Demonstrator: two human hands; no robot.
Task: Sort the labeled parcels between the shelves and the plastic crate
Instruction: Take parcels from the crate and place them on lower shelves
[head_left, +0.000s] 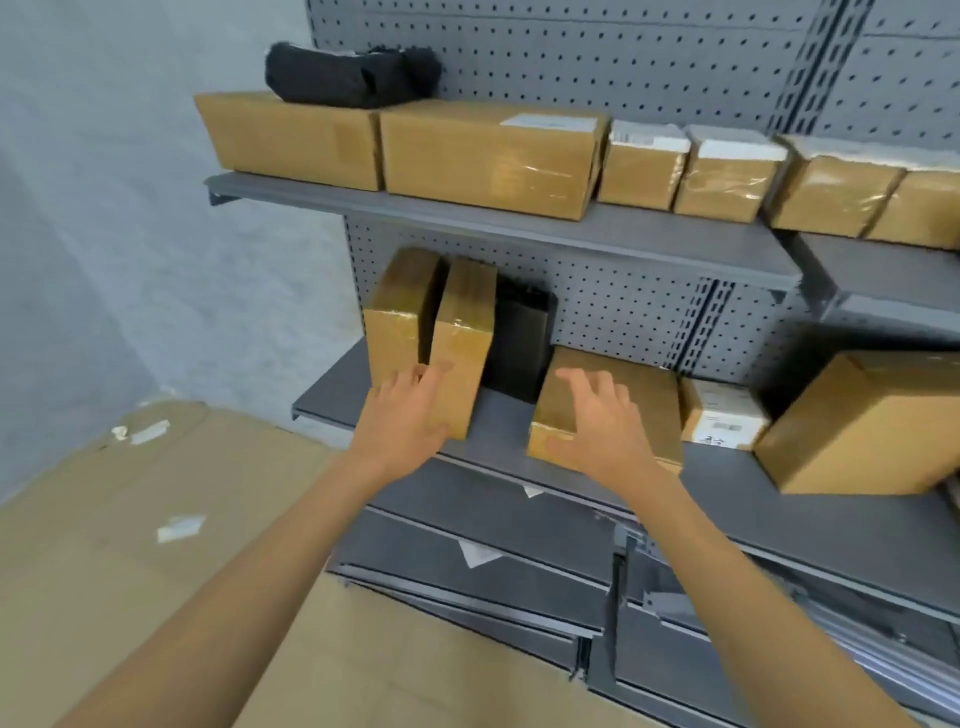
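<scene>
Sorting looks partway: many brown parcels already sit on the upper shelf (498, 218) and the middle shelf (519, 431), none in hand, and the plastic crate is out of frame (so its share can't be judged). Left hand (402, 415) is spread, fingers straight, against the lower front of an upright parcel (462, 348) standing second from the left on the middle shelf. Right hand (597, 426) is spread too, fingers loosely bent over a flat parcel (644, 395) lying just right of it; contact is likely, but no closed grasp yet. Both parcels stay shelved.
</scene>
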